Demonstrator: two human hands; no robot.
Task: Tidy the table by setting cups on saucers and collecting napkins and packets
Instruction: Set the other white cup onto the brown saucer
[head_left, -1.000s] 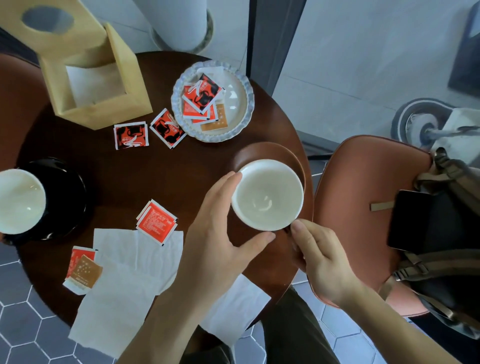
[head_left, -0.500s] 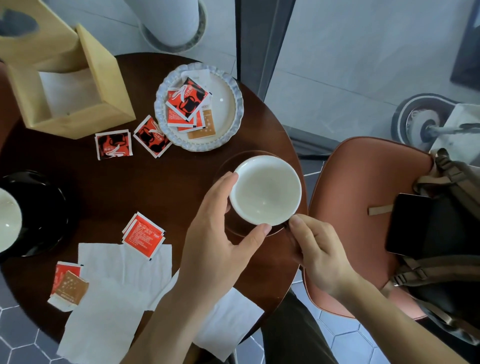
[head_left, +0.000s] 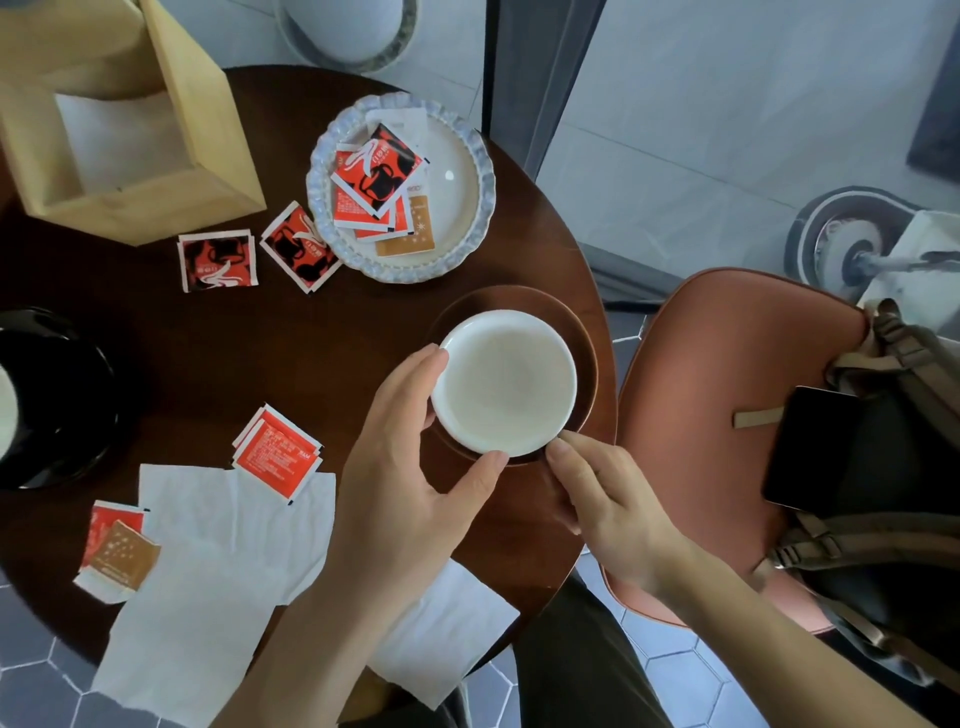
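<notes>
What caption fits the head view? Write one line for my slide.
Both hands, left and right, hold a white cup on a brown saucer.

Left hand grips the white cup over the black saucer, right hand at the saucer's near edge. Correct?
Not quite: the head view shows the left hand gripping the white cup over the brown saucer, not the black one at the table's left. The right hand is at its near edge.

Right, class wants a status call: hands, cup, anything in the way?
Left hand grips white cup at rim. Right hand at brown saucer edge, grip unclear. Cup over saucer. Nothing in the way; napkins, packets uncollected.
</notes>
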